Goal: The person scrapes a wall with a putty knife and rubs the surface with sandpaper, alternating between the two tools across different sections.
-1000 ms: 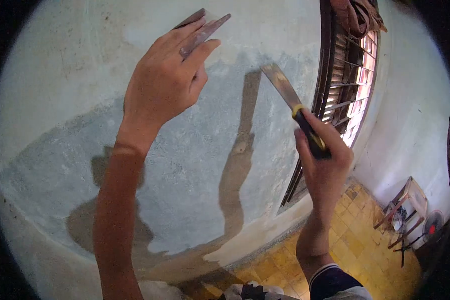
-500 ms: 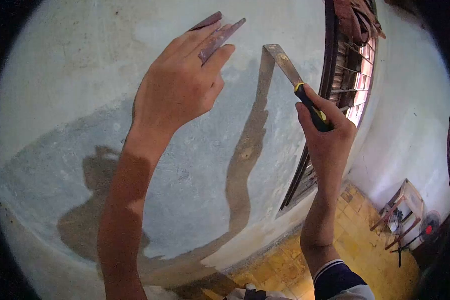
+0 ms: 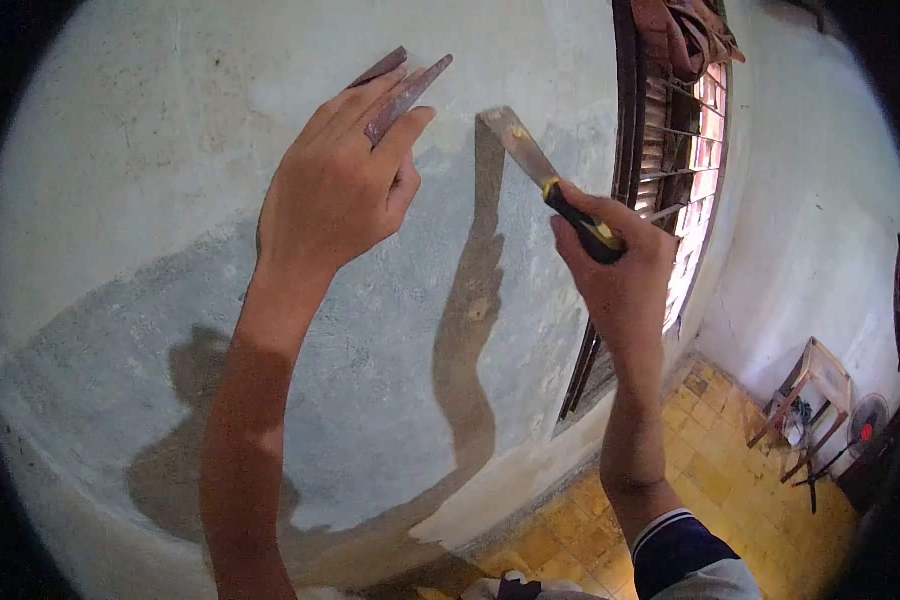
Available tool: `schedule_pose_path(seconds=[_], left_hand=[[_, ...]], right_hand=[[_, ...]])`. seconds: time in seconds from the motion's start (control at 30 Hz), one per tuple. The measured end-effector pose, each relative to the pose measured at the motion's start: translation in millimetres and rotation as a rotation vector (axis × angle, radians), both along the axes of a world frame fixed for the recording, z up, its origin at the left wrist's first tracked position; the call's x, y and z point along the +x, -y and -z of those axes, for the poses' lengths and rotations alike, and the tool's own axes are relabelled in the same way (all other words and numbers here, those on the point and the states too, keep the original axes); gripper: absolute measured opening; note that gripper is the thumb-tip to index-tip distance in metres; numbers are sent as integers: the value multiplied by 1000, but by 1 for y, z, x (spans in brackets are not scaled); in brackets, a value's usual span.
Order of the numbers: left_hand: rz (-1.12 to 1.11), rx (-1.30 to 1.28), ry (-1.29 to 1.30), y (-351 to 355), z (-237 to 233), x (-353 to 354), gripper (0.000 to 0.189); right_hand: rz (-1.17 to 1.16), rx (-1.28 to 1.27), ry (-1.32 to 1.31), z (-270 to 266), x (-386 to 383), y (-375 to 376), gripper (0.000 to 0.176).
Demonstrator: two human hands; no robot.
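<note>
My left hand (image 3: 335, 185) is raised in front of the wall at upper centre-left, its fingers closed around a folded, brownish-purple sheet (image 3: 408, 100) that pokes out between them. The black-and-yellow handle of a scraper (image 3: 530, 155) is gripped in my right hand (image 3: 620, 260). Its metal blade points up and left, with the tip at the wall near the upper border of a grey-blue patch (image 3: 370, 350). Shadows of my arm and the tool fall across this patch.
At the right of the wall is a barred window (image 3: 690, 150) with brown cloth (image 3: 675, 40) hanging at its top. On the yellow tiled floor (image 3: 705, 450) at lower right stand a wooden stool (image 3: 820, 375) and a fan (image 3: 868, 422).
My right hand and the scraper have shifted left and slightly down in view. My left hand with the sheet has also moved a little left and down.
</note>
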State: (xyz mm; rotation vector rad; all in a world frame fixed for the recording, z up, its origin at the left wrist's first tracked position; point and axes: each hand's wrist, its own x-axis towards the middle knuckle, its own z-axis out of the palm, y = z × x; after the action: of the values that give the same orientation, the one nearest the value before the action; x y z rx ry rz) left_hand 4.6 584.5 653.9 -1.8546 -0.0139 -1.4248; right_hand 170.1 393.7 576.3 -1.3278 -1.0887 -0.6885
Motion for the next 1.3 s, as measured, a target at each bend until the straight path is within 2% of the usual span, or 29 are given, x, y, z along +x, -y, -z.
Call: schedule_pose_path(seconds=[0.17,0.3,0.4,0.63,0.73,0.9,1.03,1.23,1.3], left_hand=[[13,-34,-3,6,-1,-1,36],[23,-31,-10,5,-2,-1,35],[20,-44,-15,4,1,-1,34],[21,-19,-3,4,-1,-1,33],[18,-33,-24,7,-3,-3,33],[35,-8,-5,1,0,0,37],[48,-39,-19,3,-1,-1,37],[25,-28,-6,4,-2,0,33],[5,-31,-6,4,0,0,33]], right_hand=[[36,53,-18,-8,-3,6,29],[122,67,77,5,-16,16,29],[32,115,-19,2,-7,-14,29],[89,73,64,7,-20,4,28],[56,106,-6,2,-18,-8,27],[74,86,-5,1,-26,17,26],[38,75,-32,-1,-15,3,27],[107,46,40,2,-18,16,29],[85,23,-22,-3,-19,11,29]])
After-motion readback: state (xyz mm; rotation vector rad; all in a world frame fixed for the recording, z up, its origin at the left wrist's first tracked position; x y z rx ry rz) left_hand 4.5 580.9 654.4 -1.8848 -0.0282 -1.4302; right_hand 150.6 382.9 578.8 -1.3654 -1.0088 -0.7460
